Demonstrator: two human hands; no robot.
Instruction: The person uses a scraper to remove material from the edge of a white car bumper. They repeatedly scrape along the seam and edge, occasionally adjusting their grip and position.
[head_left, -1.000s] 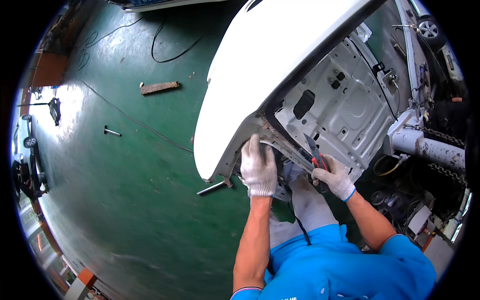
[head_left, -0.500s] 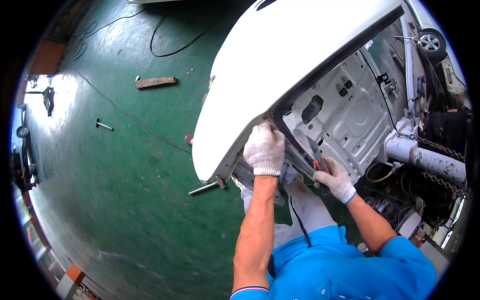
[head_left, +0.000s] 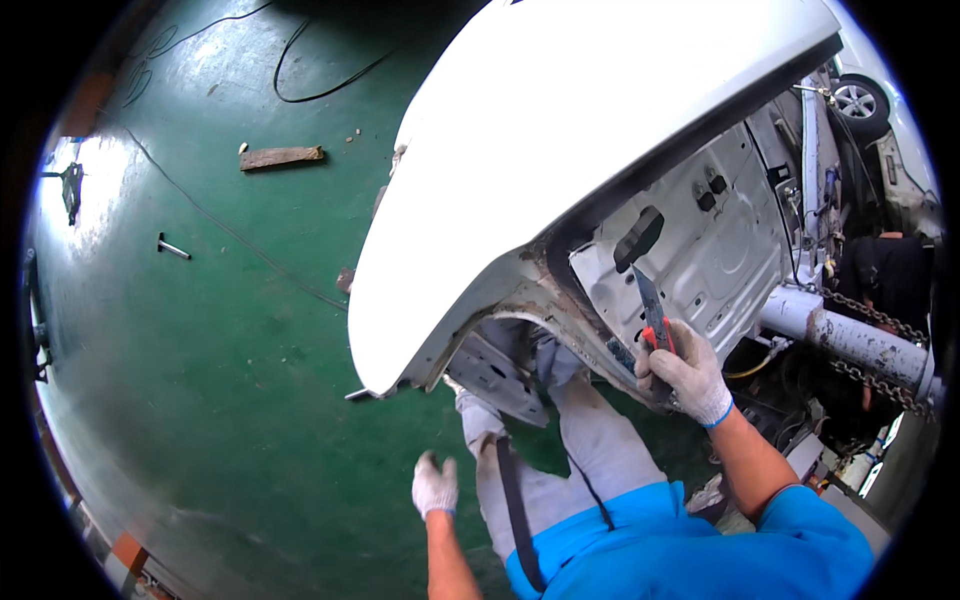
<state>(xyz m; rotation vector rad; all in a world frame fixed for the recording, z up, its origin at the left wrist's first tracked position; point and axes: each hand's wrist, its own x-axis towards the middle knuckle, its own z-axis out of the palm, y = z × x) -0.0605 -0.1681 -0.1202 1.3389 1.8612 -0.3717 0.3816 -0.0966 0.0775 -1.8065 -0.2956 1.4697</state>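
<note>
My right hand [head_left: 685, 370], in a white knit glove, is wrapped round the red and black handle of a utility knife [head_left: 652, 308]. Its long grey blade points up and away, over the bare inner metal [head_left: 735, 225] of a white car body. My left hand [head_left: 435, 487], also gloved, hangs low beside my left leg. Its fingers are partly spread and nothing shows in them. A large white car body panel [head_left: 560, 140] curves out in front of me, with a wheel arch edge [head_left: 490, 285] above my knees. Dark grimy sealant [head_left: 560, 270] runs along the panel's inner corner.
A hammer's metal handle [head_left: 357, 396] pokes out beneath the panel. On the green floor lie a wood strip [head_left: 282, 158], a T-shaped tool [head_left: 175, 247] and cables [head_left: 230, 232]. At right are a thick metal beam [head_left: 845, 330], chains [head_left: 870, 313] and a person in dark clothes [head_left: 885, 275].
My left hand has left the panel's inner corner and dropped down to the left. My right hand keeps the knife, now raised slightly with the blade more upright. The view has shifted.
</note>
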